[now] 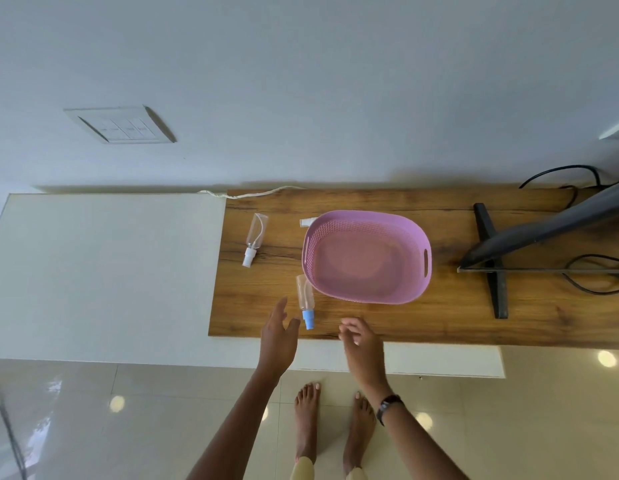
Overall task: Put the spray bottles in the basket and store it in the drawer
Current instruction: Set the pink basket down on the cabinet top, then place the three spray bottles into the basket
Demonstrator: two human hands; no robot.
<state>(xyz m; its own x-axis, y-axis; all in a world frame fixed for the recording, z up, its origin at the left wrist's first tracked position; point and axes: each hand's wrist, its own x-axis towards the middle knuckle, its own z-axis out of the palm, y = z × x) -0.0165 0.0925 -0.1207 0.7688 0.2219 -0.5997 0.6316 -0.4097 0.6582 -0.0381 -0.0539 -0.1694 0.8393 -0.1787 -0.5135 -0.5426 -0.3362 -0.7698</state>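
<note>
A pink perforated basket (418, 237) stands empty on the wooden top (439, 313). A clear spray bottle with a blue cap (305, 299) lies at the basket's near left corner. Another clear bottle with a white cap (254, 239) lies farther left. Behind the basket's far left rim, a white nozzle (307, 222) of a third bottle shows; the rest is hidden. My left hand (277, 337) hovers open just left of the blue-capped bottle, fingers spread. My right hand (361, 342) is over the top's front edge, fingers loosely curled, holding nothing.
A dark monitor (543, 230) on a black stand (495, 271) with cables fills the right of the wooden top. A white cabinet top (103, 271) adjoins on the left. A white cord (252, 195) trails at the back. Tiled floor and my bare feet are below.
</note>
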